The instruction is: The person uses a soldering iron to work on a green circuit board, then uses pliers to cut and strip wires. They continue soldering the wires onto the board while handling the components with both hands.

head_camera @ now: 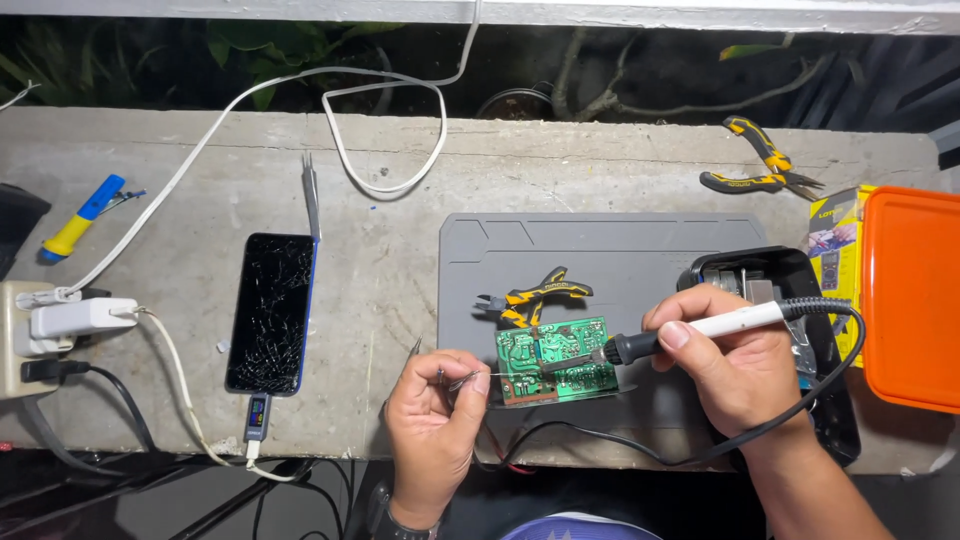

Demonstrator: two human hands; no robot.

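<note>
A small green circuit board (552, 358) stands tilted on a grey work mat (600, 250). My right hand (735, 365) grips a soldering iron (700, 328) with a white handle and black cord; its tip touches the board's right part. My left hand (432, 420) pinches thin tweezers (462, 379) and a fine wire that reaches the board's left edge. Small yellow-and-black cutters (535, 295) lie just behind the board.
A phone with a cracked screen (271, 312) lies on the concrete ledge, plugged into a small meter. White cables, a charger (75, 318), a blue-yellow screwdriver (80, 217), long tweezers (311, 195), yellow-handled pliers (760, 165), an orange box (912, 295) and a black casing (800, 300) surround the mat.
</note>
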